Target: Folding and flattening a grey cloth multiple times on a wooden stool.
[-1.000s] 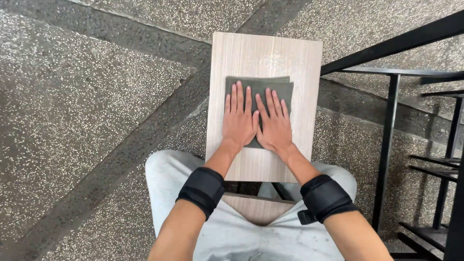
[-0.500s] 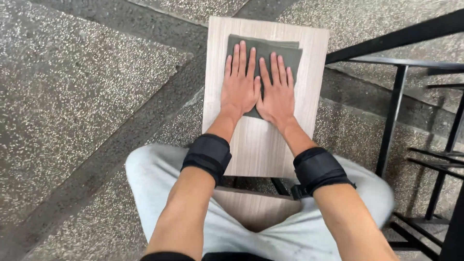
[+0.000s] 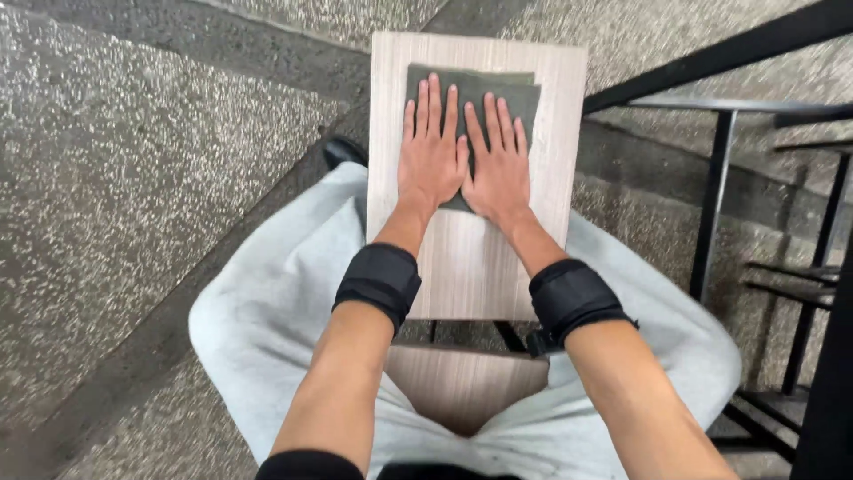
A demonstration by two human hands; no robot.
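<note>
Pale wooden board (image 3: 471,267), folded grey cloth (image 3: 520,93); left hand (image 3: 431,164), right hand (image 3: 499,173) flat

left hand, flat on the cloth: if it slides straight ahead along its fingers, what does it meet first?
Likely only more of the folded dark grey cloth, then bare pale wooden tabletop up to its far edge. The left hand has nothing upright ahead.
</note>
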